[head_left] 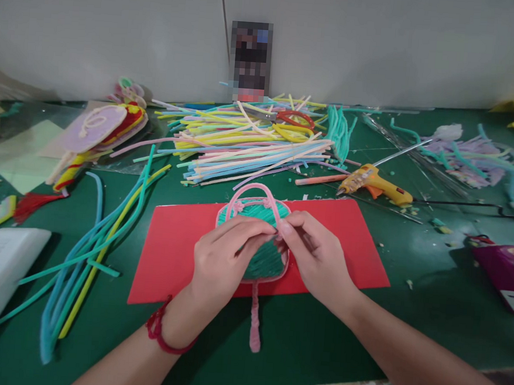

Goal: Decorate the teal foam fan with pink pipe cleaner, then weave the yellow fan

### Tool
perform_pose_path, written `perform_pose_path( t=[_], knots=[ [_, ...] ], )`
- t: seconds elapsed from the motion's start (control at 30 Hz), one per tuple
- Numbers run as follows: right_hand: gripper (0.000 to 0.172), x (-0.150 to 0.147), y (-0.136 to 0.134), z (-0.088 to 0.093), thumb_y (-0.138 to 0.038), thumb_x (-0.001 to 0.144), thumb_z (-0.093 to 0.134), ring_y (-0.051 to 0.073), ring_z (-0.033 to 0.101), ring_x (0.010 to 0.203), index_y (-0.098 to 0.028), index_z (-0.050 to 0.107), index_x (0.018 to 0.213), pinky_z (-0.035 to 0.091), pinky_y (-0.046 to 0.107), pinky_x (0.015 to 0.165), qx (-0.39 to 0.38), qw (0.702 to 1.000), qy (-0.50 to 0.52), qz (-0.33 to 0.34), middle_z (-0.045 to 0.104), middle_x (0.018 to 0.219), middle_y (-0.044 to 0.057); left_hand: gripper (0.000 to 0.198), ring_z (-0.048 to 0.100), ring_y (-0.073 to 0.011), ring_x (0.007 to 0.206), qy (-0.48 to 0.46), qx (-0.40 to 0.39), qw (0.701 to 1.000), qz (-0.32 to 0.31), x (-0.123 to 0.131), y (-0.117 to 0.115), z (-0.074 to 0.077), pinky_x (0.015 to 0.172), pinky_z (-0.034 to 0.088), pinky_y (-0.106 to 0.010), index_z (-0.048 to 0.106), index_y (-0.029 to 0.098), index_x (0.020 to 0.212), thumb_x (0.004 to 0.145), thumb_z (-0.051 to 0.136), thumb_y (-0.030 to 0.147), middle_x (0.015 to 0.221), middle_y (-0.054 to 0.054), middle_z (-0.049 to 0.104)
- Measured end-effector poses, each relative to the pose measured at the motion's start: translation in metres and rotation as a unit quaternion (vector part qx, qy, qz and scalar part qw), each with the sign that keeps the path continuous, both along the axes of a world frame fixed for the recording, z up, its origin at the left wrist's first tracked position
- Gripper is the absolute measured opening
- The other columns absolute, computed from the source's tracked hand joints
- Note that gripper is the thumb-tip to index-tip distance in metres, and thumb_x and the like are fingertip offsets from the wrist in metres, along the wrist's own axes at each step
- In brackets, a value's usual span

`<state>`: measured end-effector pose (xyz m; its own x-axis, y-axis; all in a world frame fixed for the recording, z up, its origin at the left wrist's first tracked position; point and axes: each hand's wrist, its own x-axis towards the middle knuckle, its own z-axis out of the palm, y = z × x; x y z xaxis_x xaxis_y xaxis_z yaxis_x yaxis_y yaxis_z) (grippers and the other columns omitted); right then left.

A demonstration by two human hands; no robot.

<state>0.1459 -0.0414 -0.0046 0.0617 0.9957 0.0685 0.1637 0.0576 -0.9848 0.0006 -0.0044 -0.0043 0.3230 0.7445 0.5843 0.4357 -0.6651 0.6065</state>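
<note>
Over a red card (165,250), the left hand (226,249) and right hand (317,252) are pinching a looped pink pipe cleaner (260,187) near one end, probably for fine control. A green fan (264,262) is lying on the card, apparently for a flat backing.

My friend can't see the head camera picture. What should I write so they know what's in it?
A left hand and a right hand meet, pinching, at a curved pink strip over a green, pink-edged, paddle-shaped craft on a red sheet. Behind lie many colourful strips, red-handled scissors and a yellow glue gun.
</note>
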Motion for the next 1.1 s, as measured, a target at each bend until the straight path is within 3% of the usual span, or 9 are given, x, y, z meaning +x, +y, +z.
perform_pose_path(
  t=[0.43,0.8,1.1],
  knots=[
    [0.021,0.0009,0.0006,-0.0001,-0.036,0.09,0.047,0.01,0.055,0.057,-0.021,0.054,0.076,0.048,0.021,0.051,-0.002,1.0,-0.014,-0.01,0.055,0.069,-0.001,0.009,0.068,-0.0109,0.074,-0.001,-0.005,1.0,-0.006,0.0011,-0.0005,-0.0004,0.071,0.056,-0.019,0.066,0.022,0.082,0.082,0.062,0.014,0.08,0.005,0.072],
    [0.022,0.0006,0.0005,-0.0023,-0.036,0.09,0.047,0.011,0.055,0.059,-0.022,0.053,0.076,0.048,0.022,0.053,0.011,1.0,-0.027,-0.013,0.055,0.07,-0.001,0.008,0.069,-0.0126,0.068,-0.021,-0.101,0.995,-0.003,0.0002,0.0021,0.0035,0.064,0.057,-0.022,0.067,0.024,0.076,0.08,0.065,0.018,0.075,0.005,0.073],
    [0.022,0.0023,0.0025,-0.0004,-0.036,0.09,0.047,0.009,0.055,0.057,-0.021,0.053,0.075,0.048,0.019,0.048,-0.01,1.0,0.019,0.005,0.054,0.069,-0.001,0.009,0.069,-0.0138,0.069,-0.015,-0.105,0.994,-0.028,-0.0023,0.0047,0.0048,0.065,0.058,-0.024,0.067,0.026,0.078,0.08,0.064,0.017,0.078,0.005,0.073]
  ],
)
